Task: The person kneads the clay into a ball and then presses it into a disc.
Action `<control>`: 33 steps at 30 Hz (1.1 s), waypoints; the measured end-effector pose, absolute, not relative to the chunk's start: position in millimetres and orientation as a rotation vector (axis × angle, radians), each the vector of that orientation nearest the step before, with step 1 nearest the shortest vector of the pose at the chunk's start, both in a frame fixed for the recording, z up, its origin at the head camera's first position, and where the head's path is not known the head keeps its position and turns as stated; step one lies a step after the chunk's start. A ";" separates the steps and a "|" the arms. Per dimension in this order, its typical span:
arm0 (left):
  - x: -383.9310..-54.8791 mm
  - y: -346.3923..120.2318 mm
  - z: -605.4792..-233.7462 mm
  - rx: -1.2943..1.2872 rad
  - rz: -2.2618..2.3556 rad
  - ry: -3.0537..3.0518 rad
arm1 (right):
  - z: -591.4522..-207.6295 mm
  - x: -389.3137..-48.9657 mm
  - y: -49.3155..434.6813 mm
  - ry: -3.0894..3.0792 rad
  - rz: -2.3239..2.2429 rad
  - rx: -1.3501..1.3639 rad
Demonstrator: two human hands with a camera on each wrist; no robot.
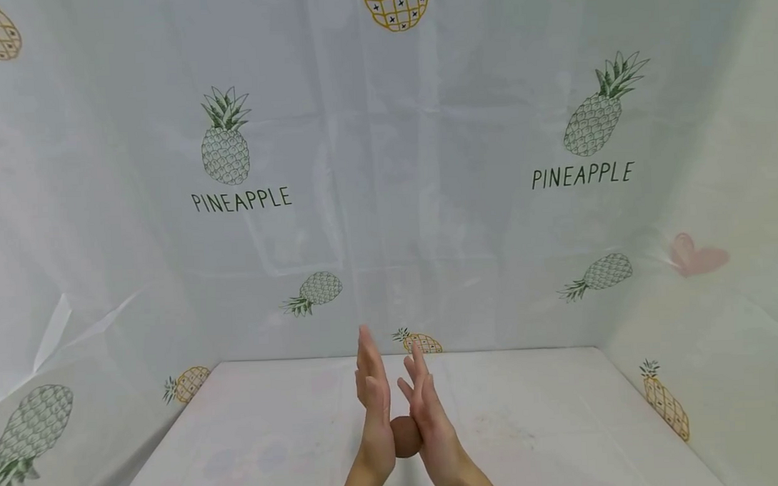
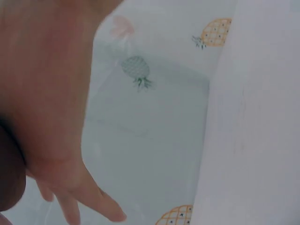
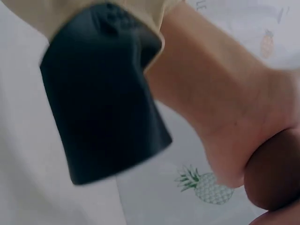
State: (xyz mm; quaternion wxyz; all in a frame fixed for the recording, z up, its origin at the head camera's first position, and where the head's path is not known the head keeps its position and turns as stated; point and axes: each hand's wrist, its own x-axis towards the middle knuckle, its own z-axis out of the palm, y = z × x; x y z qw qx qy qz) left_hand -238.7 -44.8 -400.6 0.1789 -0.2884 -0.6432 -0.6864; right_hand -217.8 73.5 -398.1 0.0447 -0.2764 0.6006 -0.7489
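Observation:
A smooth brown ball (image 1: 406, 437) is held between the palms of my two hands, low in the middle of the head view. My left hand (image 1: 376, 422) presses it from the left, fingers straight and pointing up and away. From the other side my right hand (image 1: 432, 422) touches it, with its fingers extended and slightly spread. Part of the ball (image 2: 10, 171) shows at the edge of the left wrist view beside a palm. In the right wrist view the ball (image 3: 274, 171) lies against the base of a palm, and the fingers are out of frame.
A white table top (image 1: 273, 419) lies beneath the hands, with faint marks. Behind it hangs a pale curtain (image 1: 414, 221) printed with pineapples, continuing along both sides. A dark device (image 3: 103, 103) on a beige cuff fills much of the right wrist view.

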 end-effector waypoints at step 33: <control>-225.8 -8.7 -419.9 -0.868 -2.000 -2.005 | -380.7 -222.8 103.7 1.961 -2.584 -0.777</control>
